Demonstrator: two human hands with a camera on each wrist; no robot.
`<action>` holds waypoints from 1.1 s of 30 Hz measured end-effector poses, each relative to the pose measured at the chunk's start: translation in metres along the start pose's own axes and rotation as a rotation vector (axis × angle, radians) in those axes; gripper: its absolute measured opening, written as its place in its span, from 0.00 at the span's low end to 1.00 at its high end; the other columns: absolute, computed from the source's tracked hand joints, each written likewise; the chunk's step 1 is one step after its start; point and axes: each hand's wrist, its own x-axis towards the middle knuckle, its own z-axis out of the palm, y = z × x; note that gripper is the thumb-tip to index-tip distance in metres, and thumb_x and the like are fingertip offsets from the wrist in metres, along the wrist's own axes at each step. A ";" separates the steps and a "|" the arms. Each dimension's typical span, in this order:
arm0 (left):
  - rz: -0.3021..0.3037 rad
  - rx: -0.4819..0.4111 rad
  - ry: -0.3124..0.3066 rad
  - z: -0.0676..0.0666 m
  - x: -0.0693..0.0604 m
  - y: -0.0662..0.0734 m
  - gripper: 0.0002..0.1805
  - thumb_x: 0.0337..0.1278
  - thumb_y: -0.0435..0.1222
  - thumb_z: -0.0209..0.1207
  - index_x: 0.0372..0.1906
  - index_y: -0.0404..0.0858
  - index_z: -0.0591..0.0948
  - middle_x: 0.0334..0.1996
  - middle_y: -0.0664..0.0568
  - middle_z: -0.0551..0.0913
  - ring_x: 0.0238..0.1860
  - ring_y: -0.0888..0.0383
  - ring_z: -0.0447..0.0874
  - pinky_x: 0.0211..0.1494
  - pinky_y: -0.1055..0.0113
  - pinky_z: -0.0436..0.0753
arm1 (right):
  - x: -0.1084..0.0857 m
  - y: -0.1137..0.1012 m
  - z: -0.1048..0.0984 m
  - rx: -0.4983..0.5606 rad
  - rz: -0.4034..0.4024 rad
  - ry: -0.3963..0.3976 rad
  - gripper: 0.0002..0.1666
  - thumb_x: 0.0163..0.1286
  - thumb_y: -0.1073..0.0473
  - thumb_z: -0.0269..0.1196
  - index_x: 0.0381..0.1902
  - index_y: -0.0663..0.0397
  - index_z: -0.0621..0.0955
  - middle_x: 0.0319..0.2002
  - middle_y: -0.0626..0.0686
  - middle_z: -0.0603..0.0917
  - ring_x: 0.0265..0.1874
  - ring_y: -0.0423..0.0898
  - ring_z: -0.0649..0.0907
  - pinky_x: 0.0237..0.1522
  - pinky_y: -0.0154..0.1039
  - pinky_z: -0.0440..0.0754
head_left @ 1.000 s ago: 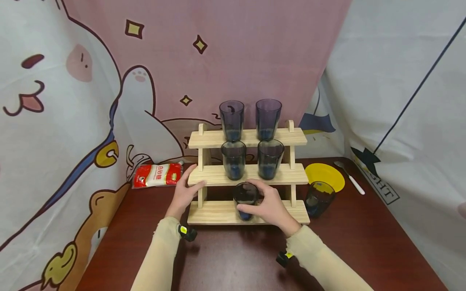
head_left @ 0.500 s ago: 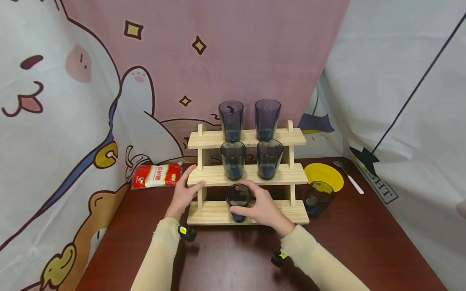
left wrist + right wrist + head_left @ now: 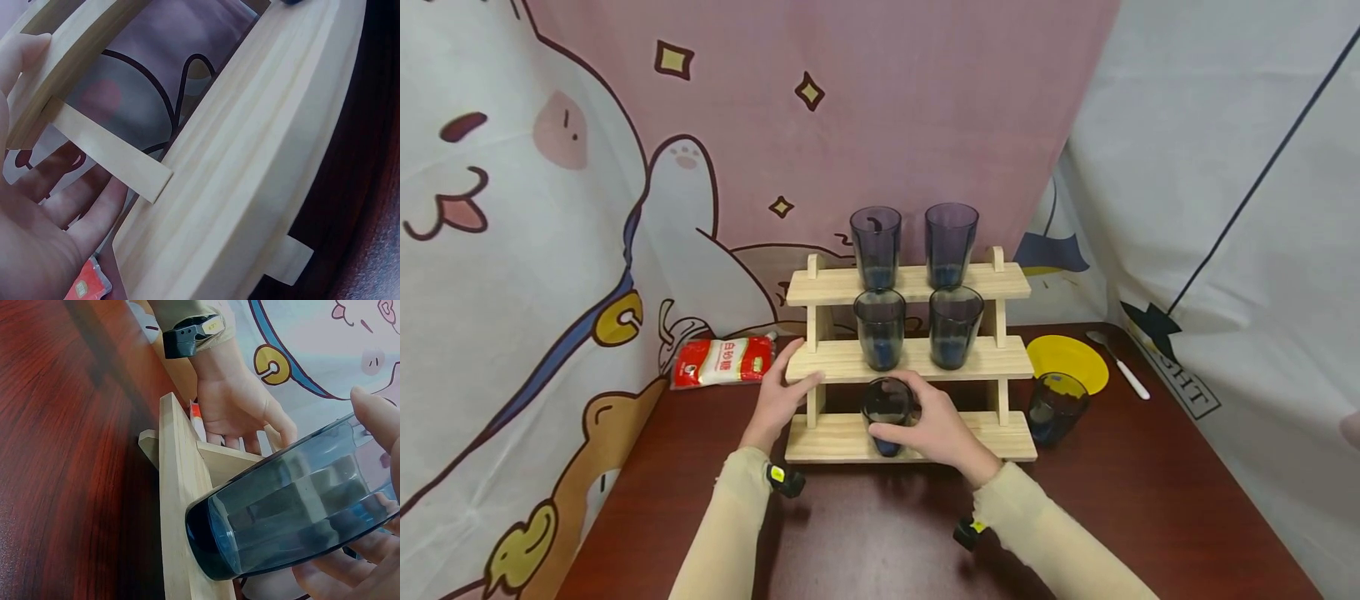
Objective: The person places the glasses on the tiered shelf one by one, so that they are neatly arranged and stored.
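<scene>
My right hand (image 3: pixel 943 429) grips a dark blue-tinted drinking glass (image 3: pixel 883 406), thumb on the near side and fingers round the far side. In the right wrist view the glass (image 3: pixel 294 506) stands with its thick base on the bottom board of a three-tier wooden shelf (image 3: pixel 831 439). At the shelf's left end my left hand (image 3: pixel 778 404) holds the middle board. The left wrist view has the thumb on that board and the other fingers behind the upright (image 3: pixel 109 147). Two tinted glasses stand on the middle tier, including one glass (image 3: pixel 880 329), and two on top, including another (image 3: pixel 951 242).
Right of the shelf, another tinted glass (image 3: pixel 1057 408) stands on the dark wood table (image 3: pixel 880 533). Behind it lie a yellow plate (image 3: pixel 1071 360) and a white-handled spoon (image 3: pixel 1131 379). A red and white packet (image 3: pixel 724 361) lies left of the shelf, near the cloth backdrop (image 3: pixel 925 125).
My right hand has moved the held glass a little to the left along the bottom tier, with barely any motion in the last half second. The left hand stays in place.
</scene>
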 end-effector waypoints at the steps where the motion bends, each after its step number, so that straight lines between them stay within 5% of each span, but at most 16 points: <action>1: 0.002 -0.002 -0.001 0.000 0.000 0.000 0.42 0.63 0.38 0.73 0.79 0.56 0.69 0.72 0.49 0.72 0.53 0.50 0.82 0.50 0.55 0.86 | 0.000 0.000 0.000 -0.001 0.000 -0.001 0.44 0.60 0.40 0.79 0.71 0.37 0.75 0.56 0.50 0.87 0.48 0.45 0.87 0.48 0.45 0.84; 8: 0.008 0.004 0.005 0.001 -0.001 0.000 0.42 0.62 0.37 0.74 0.79 0.55 0.69 0.72 0.48 0.72 0.51 0.51 0.83 0.48 0.58 0.86 | 0.000 -0.001 0.001 -0.002 0.007 -0.003 0.45 0.60 0.40 0.79 0.72 0.40 0.74 0.57 0.54 0.87 0.49 0.51 0.88 0.49 0.47 0.84; 33: 0.021 -0.055 -0.007 0.002 0.000 -0.002 0.40 0.63 0.32 0.72 0.77 0.57 0.71 0.64 0.43 0.77 0.43 0.58 0.84 0.42 0.64 0.86 | -0.005 -0.003 0.002 -0.020 0.038 0.011 0.48 0.59 0.38 0.79 0.74 0.37 0.72 0.61 0.49 0.83 0.56 0.50 0.85 0.58 0.55 0.81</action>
